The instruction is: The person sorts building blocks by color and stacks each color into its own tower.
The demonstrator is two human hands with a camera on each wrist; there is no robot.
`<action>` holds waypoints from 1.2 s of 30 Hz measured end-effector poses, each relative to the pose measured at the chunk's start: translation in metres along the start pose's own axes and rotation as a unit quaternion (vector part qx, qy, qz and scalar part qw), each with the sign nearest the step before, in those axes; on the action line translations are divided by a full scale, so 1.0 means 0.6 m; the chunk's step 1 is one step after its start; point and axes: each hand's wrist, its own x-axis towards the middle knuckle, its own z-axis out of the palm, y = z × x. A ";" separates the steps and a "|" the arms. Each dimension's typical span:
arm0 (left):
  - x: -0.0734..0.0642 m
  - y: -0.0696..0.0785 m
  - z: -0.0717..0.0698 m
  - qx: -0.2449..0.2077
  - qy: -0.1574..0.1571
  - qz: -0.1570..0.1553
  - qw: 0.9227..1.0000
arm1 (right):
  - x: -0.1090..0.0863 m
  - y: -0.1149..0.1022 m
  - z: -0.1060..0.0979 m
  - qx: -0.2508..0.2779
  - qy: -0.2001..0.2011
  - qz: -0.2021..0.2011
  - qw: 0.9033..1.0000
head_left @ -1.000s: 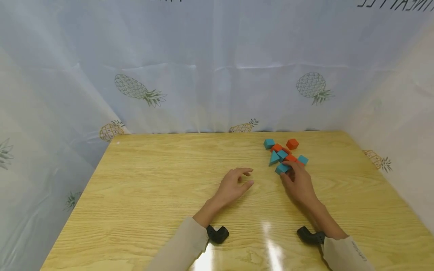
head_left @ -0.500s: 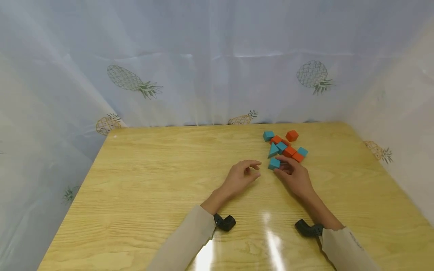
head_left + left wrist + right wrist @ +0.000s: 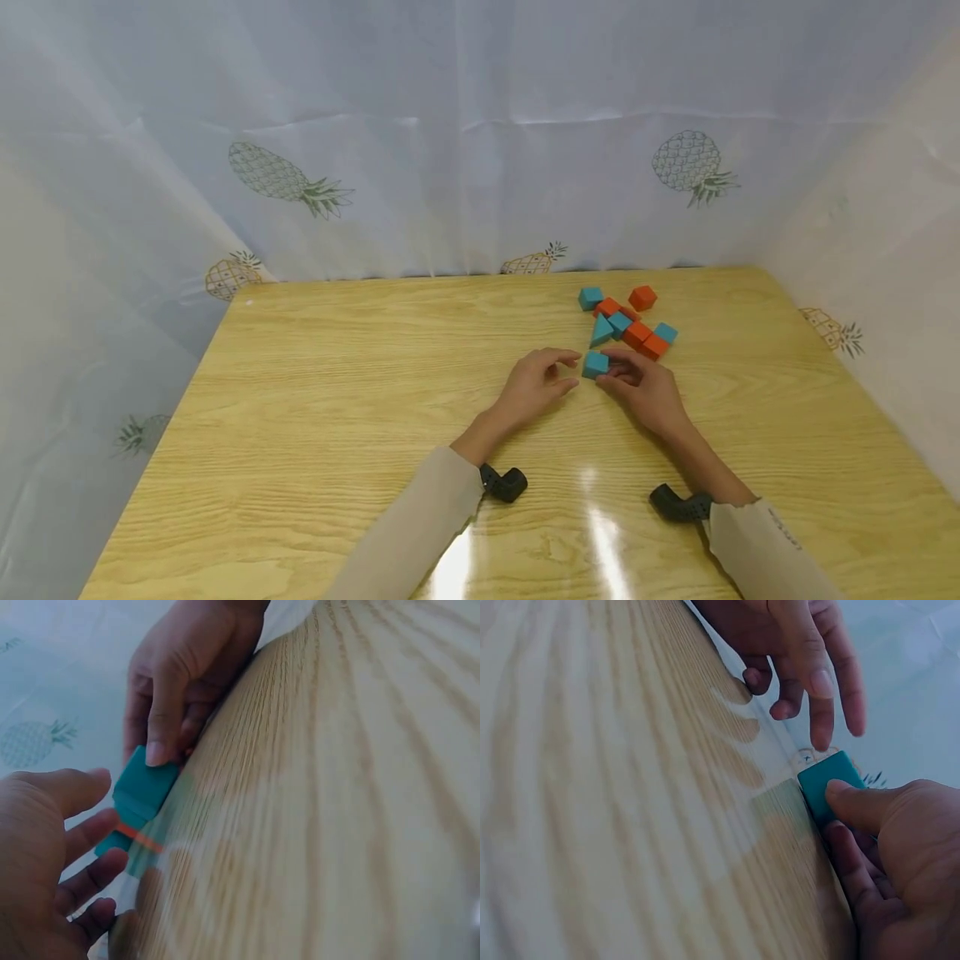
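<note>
My right hand pinches a blue block between thumb and fingers, at or just above the tabletop. In the right wrist view the thumb lies on the near face of this block. To its left, my left hand is held with thumb and fingers spread apart and holds nothing. A small gap separates its fingertips from the block. In the left wrist view the left hand faces the block, its fingers loosely bent.
Behind the hands lies a loose cluster: a blue triangular block, a blue cube, several red blocks and another blue block. Farther back sit a blue cube and a red one. A pineapple-print curtain borders the wooden table.
My right hand has drawn the blue block left, away from the cluster. My left hand has moved right and slightly forward, towards the block. The head view has tilted a little downward.
</note>
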 end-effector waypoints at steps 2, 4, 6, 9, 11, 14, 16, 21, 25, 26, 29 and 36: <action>0.002 0.001 0.001 0.009 -0.002 -0.004 1.000 | -0.001 -0.002 0.001 0.005 -0.004 0.008 1.000; 0.003 0.002 0.002 0.017 -0.003 -0.009 1.000 | -0.002 -0.006 0.001 0.013 -0.007 0.014 1.000; 0.004 0.003 0.003 0.021 -0.006 -0.015 1.000 | -0.004 -0.013 0.002 0.026 -0.013 0.017 0.999; 0.005 0.004 0.004 0.031 -0.012 -0.022 0.999 | -0.007 -0.036 0.002 0.049 -0.022 0.012 0.998; 0.006 0.004 0.004 0.032 -0.015 -0.027 0.999 | -0.010 -0.052 0.001 0.058 -0.026 0.005 0.998; 0.007 0.007 0.003 0.035 -0.014 -0.038 0.999 | -0.013 -0.070 0.000 0.064 -0.031 -0.001 0.998; 0.008 0.009 0.003 0.035 -0.010 -0.046 0.998 | -0.012 -0.065 0.001 0.066 -0.029 -0.006 0.997; 0.005 0.010 -0.005 0.009 0.001 -0.065 0.998 | -0.006 -0.038 0.007 0.073 -0.034 -0.026 0.996; -0.004 0.010 -0.023 -0.019 0.001 -0.067 0.998 | -0.003 -0.049 0.014 0.077 -0.045 -0.045 0.995; -0.007 0.009 -0.028 -0.022 -0.001 -0.066 0.998 | -0.002 -0.054 0.016 0.078 -0.048 -0.049 0.995; -0.017 0.008 -0.046 -0.027 -0.001 -0.066 0.997 | 0.003 -0.065 0.026 0.088 -0.059 -0.052 0.993; -0.038 0.008 -0.086 -0.023 0.013 -0.049 0.998 | 0.012 -0.095 0.051 0.109 -0.078 -0.042 0.990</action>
